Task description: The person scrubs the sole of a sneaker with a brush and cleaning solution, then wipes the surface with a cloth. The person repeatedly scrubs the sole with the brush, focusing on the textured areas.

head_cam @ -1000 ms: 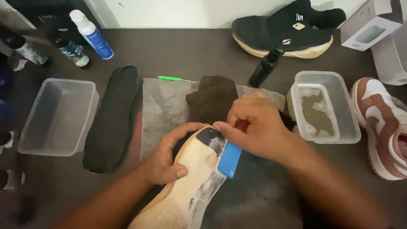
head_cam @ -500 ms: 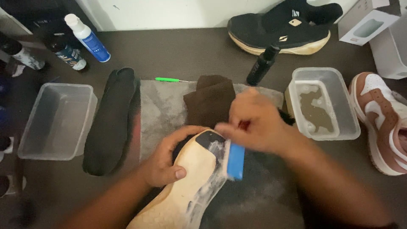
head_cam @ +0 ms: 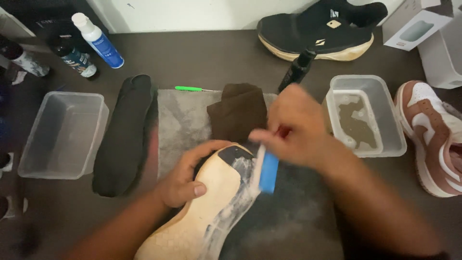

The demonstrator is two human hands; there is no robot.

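The right hand (head_cam: 298, 127) is closed around a small brush with a blue plastic back (head_cam: 268, 172) and presses it against the edge of a tan rubber shoe sole (head_cam: 211, 202). The left hand (head_cam: 185, 178) grips that upturned shoe near its toe, thumb on the sole, and holds it tilted over a grey fuzzy towel (head_cam: 185, 120) on the dark brown desk (head_cam: 202, 60). White foam sits along the sole's edge, so this looks like the scrubbing step; the next stroke likely needs the left hand firm and the bristles kept flat on the soapy edge. Just behind the hands lies a folded dark brown cloth (head_cam: 238, 110), and beside it a thin green tool (head_cam: 188, 88). A long black insole (head_cam: 126, 135) lies to the left, next to an empty clear plastic tub (head_cam: 62, 135). A second clear tub with cloudy water (head_cam: 363, 115) sits to the right, near a black spray bottle (head_cam: 296, 71). The right hand is blurry, the bristles are hidden, and the shoe's heel is cut off at the bottom.
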